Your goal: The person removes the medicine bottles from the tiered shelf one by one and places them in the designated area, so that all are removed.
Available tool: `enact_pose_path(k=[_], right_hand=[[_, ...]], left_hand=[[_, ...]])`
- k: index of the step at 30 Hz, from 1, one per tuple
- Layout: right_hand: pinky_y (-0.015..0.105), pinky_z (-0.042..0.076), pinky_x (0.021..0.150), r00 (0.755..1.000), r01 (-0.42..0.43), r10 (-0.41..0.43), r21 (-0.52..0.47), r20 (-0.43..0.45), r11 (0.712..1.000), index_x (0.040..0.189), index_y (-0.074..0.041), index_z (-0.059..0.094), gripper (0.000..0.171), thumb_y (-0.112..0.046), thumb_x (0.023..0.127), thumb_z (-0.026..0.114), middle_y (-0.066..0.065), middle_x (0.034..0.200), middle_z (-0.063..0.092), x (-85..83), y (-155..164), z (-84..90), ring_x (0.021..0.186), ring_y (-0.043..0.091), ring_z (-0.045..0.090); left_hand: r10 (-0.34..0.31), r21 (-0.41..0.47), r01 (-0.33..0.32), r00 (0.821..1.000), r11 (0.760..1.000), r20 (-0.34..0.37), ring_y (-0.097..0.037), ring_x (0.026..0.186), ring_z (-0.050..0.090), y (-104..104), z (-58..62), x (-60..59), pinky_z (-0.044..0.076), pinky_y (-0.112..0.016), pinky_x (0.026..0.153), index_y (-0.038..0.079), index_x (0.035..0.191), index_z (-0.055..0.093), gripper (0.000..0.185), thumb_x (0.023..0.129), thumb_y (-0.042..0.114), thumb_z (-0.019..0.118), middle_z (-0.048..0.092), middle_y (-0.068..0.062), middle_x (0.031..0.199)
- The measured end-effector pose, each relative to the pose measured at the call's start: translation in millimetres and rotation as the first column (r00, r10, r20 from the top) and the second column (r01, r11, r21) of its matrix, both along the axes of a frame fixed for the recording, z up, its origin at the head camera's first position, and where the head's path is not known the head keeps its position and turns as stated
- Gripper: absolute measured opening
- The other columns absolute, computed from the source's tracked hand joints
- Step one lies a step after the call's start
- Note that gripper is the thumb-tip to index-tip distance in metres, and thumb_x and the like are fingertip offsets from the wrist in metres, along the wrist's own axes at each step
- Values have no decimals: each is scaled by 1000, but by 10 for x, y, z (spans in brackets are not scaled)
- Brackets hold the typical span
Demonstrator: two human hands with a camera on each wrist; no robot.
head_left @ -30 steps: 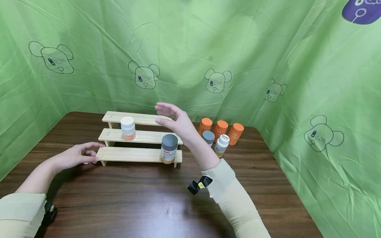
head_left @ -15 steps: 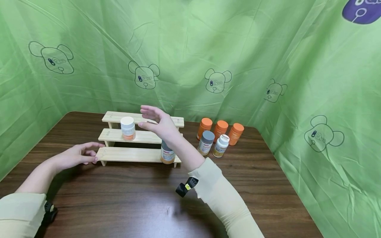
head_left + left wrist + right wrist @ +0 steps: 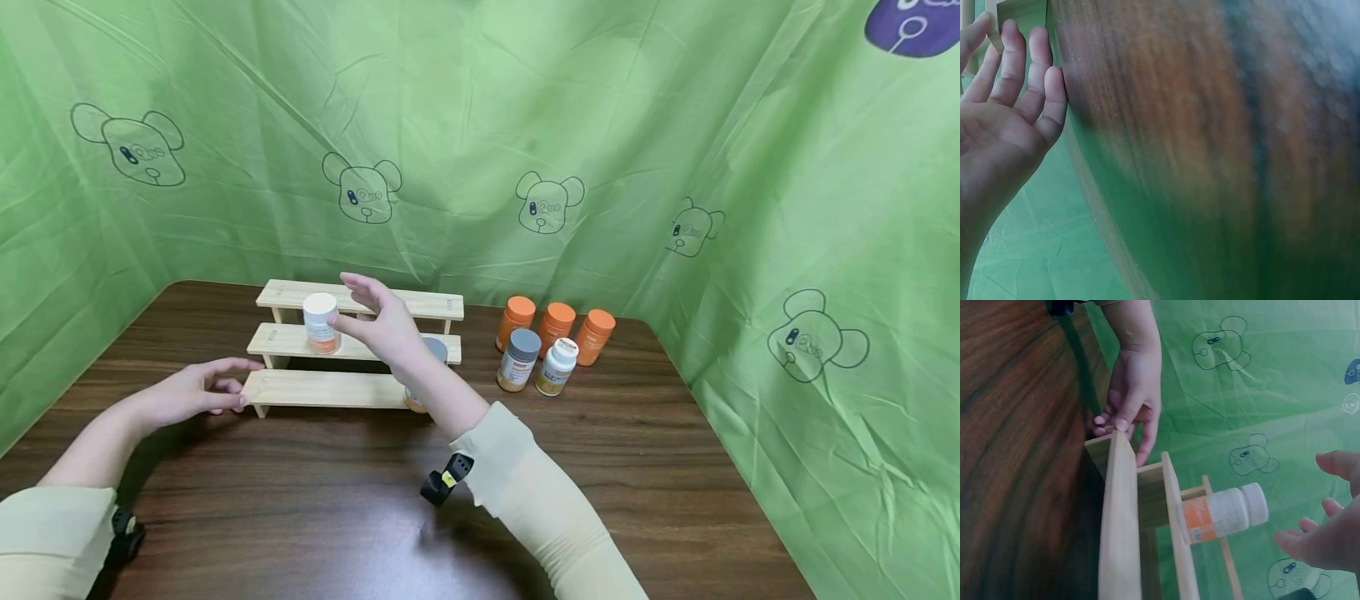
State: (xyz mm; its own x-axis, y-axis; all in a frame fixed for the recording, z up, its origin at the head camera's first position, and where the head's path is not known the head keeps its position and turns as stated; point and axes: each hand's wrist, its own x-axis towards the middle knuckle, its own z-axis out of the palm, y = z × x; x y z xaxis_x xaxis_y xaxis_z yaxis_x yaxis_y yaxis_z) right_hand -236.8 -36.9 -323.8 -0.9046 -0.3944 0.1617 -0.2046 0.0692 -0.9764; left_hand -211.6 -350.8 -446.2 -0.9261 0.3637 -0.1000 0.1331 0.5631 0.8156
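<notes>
A three-step wooden rack (image 3: 330,389) stands on the table. A white-capped pill bottle (image 3: 322,325) with a white and orange label is upright on its middle step. My right hand (image 3: 386,329) is just right of that bottle, thumb and fingers spread. In the right wrist view a gap shows between the fingers (image 3: 1297,540) and the white cap. At the rack's left end my left hand (image 3: 183,393) holds the lowest step's corner between thumb and fingers. A grey-capped bottle (image 3: 437,348) on the lowest step's right end is partly hidden by my right arm.
Right of the rack stand several bottles: orange ones (image 3: 595,337) at the back, a grey-capped one (image 3: 517,362) and a small white-capped one (image 3: 557,367) in front. Green cloth (image 3: 465,125) hangs behind and beside the brown wooden table (image 3: 337,500).
My right hand has moved left across the rack, from above its right end to beside the white-capped bottle. My left hand stays at the rack's left end.
</notes>
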Motion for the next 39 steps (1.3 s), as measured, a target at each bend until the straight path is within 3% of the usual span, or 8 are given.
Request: enact_pose_path(k=[7, 14, 20, 28, 35, 39], right_hand=[[36, 33, 107, 998, 45, -44, -25, 38, 999, 132, -24, 54, 58, -9, 79, 75, -12, 136, 48, -15, -130, -144, 130, 12, 41], [39, 35, 105, 997, 79, -78, -64, 30, 995, 133, -18, 53, 60, -6, 78, 74, 0, 137, 51, -42, -245, -302, 128, 18, 44], [38, 37, 102, 994, 107, -105, -87, 23, 990, 129, -22, 57, 57, -7, 77, 75, -5, 129, 56, -72, -326, -410, 123, 15, 49], [33, 40, 99, 990, 139, -137, -112, 29, 984, 126, -25, 59, 55, -7, 77, 76, -7, 123, 59, -113, -392, -488, 115, 8, 52], [29, 41, 95, 990, 142, -142, -150, 11, 978, 128, -20, 58, 53, -8, 79, 74, -9, 124, 59, -153, -430, -529, 114, 6, 52], [32, 40, 97, 987, 157, -158, -190, 12, 969, 129, -15, 57, 53, -5, 79, 73, -3, 125, 60, -188, -476, -561, 114, 8, 52]], left_hand=[[0, 1, 0, 1000, 1000, -12, -13, 68, 56, -4, -14, -1, 45, -29, 62, 0, 139, 35, 60, 90, 20, 64, 64, -10, 91], [-1, 4, 1, 1000, 1000, -15, -13, 66, 55, -3, -19, -6, 44, -29, 60, 1, 139, 36, 59, 90, 20, 64, 64, -9, 89], [1, 6, -1, 1000, 1000, -19, -13, 67, 56, -4, -13, 2, 44, -29, 61, 0, 138, 36, 59, 90, 19, 64, 65, -11, 91], [-10, 12, 10, 1000, 1000, -17, -12, 68, 55, -4, -21, -3, 43, -28, 63, 3, 139, 36, 59, 90, 20, 64, 65, -10, 91], [-19, 38, 19, 1000, 999, -19, -11, 65, 54, -5, -28, -11, 44, -29, 61, 2, 139, 36, 58, 90, 17, 64, 64, -10, 89], [-18, 37, 19, 1000, 999, -25, -10, 64, 53, -10, -34, -14, 43, -30, 60, 2, 138, 37, 57, 90, 17, 64, 64, -8, 87]])
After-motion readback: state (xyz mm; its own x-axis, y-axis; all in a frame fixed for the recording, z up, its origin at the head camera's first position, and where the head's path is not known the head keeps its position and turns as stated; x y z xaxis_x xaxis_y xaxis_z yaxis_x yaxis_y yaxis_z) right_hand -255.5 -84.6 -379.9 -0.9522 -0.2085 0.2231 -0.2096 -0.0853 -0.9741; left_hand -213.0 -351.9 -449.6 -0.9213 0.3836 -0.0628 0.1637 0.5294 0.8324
